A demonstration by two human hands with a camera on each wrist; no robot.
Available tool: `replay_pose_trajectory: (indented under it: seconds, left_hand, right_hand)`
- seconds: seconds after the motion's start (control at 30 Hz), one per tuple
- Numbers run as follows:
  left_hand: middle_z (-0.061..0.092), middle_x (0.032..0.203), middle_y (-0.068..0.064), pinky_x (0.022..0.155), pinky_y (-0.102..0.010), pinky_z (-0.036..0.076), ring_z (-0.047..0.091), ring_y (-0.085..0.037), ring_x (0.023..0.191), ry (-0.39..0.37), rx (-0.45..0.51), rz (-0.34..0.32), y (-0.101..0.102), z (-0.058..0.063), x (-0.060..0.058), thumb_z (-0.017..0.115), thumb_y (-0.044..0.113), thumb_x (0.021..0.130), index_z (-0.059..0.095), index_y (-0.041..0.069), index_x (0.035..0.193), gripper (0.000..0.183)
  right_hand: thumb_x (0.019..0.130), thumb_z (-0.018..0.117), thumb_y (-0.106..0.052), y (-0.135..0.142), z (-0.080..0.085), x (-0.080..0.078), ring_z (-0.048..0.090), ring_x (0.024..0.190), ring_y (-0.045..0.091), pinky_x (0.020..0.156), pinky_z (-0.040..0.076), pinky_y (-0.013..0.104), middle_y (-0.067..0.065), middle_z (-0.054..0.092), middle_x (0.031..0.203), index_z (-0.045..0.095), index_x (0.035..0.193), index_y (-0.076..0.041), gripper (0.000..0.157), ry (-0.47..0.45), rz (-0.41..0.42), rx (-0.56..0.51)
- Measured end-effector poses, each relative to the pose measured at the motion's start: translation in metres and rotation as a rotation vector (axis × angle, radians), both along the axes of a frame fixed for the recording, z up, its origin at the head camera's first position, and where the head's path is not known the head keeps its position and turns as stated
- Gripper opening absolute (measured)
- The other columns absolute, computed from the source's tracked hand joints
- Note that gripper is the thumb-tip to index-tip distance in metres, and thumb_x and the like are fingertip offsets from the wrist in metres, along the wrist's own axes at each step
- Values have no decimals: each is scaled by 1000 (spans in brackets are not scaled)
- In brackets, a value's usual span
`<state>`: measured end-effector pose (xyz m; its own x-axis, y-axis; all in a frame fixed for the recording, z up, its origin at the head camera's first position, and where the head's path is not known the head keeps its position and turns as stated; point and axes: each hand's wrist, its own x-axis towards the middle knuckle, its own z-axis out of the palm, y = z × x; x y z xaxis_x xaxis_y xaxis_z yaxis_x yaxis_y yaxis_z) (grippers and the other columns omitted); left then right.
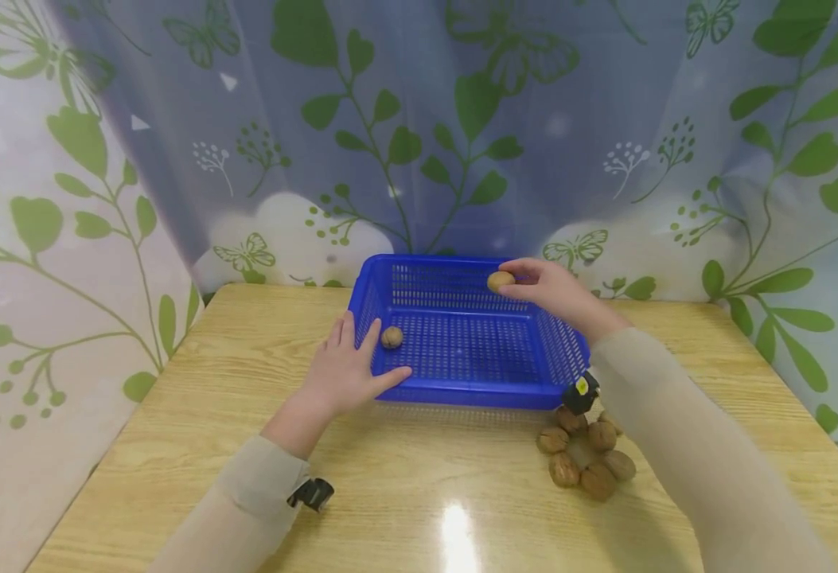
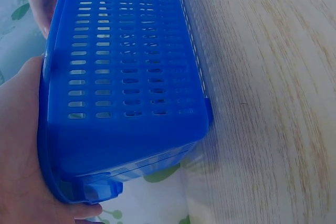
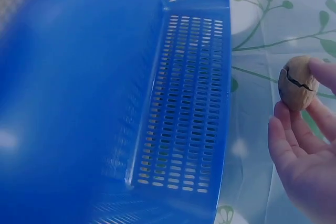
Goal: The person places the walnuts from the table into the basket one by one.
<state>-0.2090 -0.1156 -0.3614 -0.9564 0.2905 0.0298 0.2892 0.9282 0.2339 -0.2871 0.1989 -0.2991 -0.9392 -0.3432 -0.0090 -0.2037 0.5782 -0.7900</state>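
A blue plastic basket [image 1: 461,394] with slotted walls stands on the table. My left hand [image 1: 343,368] rests on its near left corner, fingers spread along the rim; the left wrist view shows the palm against the basket's outer edge. Between thumb and fingers, my right hand [image 1: 551,293] pinches a walnut [image 3: 297,83] with a dark crack across its shell, held up near the basket's far right rim. Another walnut [image 1: 392,337] lies inside the basket at the left, close to my left fingers.
Several walnuts [image 1: 598,481] sit grouped on the wooden table [image 1: 404,493], right of the basket's near side and under my right forearm. A leaf-patterned curtain [image 1: 419,119] hangs behind the table. A small black camera [image 1: 311,494] is strapped at my left wrist.
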Motion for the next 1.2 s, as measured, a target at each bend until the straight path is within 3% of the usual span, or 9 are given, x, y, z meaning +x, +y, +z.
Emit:
replay_pose_trajectory:
  seconds: [0.23, 0.4, 0.57, 0.83, 1.2]
  left_hand:
    - [2, 149, -31, 105, -57, 20, 7, -45, 137, 0, -3, 8, 0, -2, -2, 36, 75, 83, 18, 10, 150, 95]
    - [3, 149, -32, 105, -57, 21, 8, -45, 137, 18, -11, 11, -1, -3, -4, 36, 75, 82, 19, 10, 150, 96]
    - [3, 149, -32, 105, -57, 21, 7, -46, 137, 15, -3, 6, 1, -2, -4, 37, 76, 82, 20, 9, 149, 96]
    - [5, 149, -33, 105, -56, 21, 8, -46, 136, 29, 7, 10, -1, -6, -1, 38, 75, 82, 22, 8, 149, 96]
    - [4, 149, -32, 106, -56, 20, 7, -46, 137, 21, 19, 12, 1, -5, -1, 38, 75, 82, 22, 8, 149, 96]
  right_hand:
    - [90, 62, -20, -19, 6, -28, 43, 124, 32, 100, 34, 47, 19, 49, 133, 48, 133, 2, 50, 43, 70, 56]
    - [90, 63, -19, -37, 7, -46, 43, 124, 30, 101, 33, 45, 16, 50, 133, 50, 132, 0, 48, 44, 66, 64]
    - [88, 66, -20, -56, -7, -60, 44, 123, 30, 101, 34, 43, 17, 52, 131, 51, 131, 1, 50, 19, 72, 82]
    - [88, 65, -22, -87, -37, -71, 45, 121, 30, 100, 36, 42, 16, 52, 131, 53, 129, -1, 48, -16, 124, 194]
    - [87, 66, -18, -97, -56, -83, 51, 116, 30, 98, 39, 39, 18, 56, 124, 55, 124, 4, 44, -23, 109, 259]
